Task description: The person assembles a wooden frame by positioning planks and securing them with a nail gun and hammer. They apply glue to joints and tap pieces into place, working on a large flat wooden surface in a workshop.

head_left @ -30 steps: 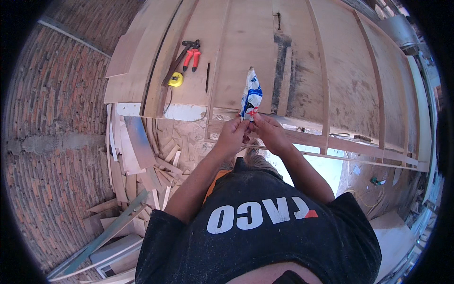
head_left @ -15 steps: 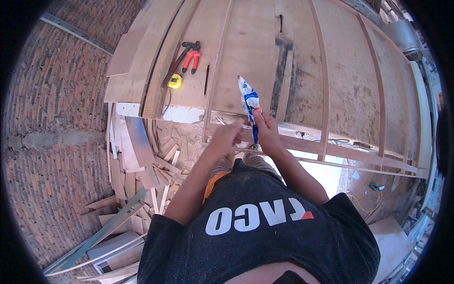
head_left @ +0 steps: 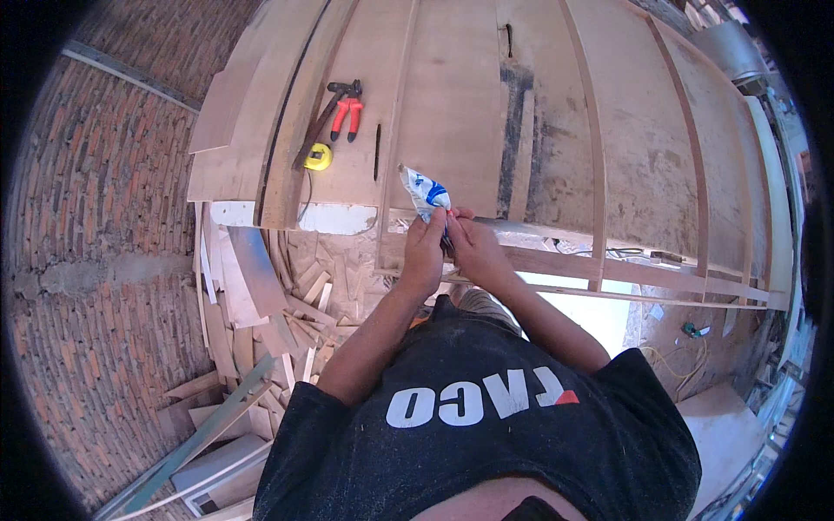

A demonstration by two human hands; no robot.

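Note:
Both of my hands meet at the near edge of the wooden panel, closed around a white and blue plastic packet (head_left: 425, 189). Its narrow pointed end leans up and to the left over the panel. My left hand (head_left: 425, 253) grips it from the left side, fingers wrapped near the lower part. From the right, my right hand (head_left: 478, 247) presses against the same lower part, which the fingers largely cover. Red-handled pliers (head_left: 347, 117) and a yellow tape measure (head_left: 319, 157) lie farther off to the left on the panel, with a thin dark stick (head_left: 378, 152) nearby.
Long wooden strips (head_left: 593, 148) run across the large plywood panel (head_left: 452, 95). Offcuts (head_left: 300, 334) are heaped on the floor at left, beside a brick wall (head_left: 95, 200). A yellow cord (head_left: 691, 373) lies on the floor at right.
The packet's tip has swung left and lower, and less of the packet shows. My left hand, previously apart from it, has closed on it beside the right one.

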